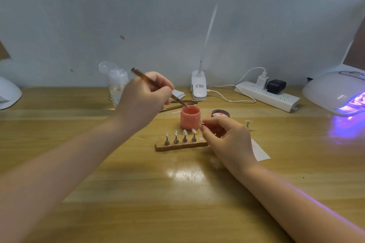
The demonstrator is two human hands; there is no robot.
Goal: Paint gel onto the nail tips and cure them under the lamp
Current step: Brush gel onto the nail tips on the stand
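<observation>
Coral gel fills the open jar point(190, 117) mid-surface; the left hand point(147, 95) pinches a slim brush point(156, 85), bristles dipping in. The right hand point(223, 134) pinches a featherlight, brittle nail tip point(201, 122), best held by its stand stem.

- The left hand point(145, 97) is bare — no glove and no ring that shows.
- The right hand point(227, 134) is bare too, and its nails look short and plain.
- Both arms are bare all the way to the edge of the view — no sleeve, watch or band shows on them.
</observation>
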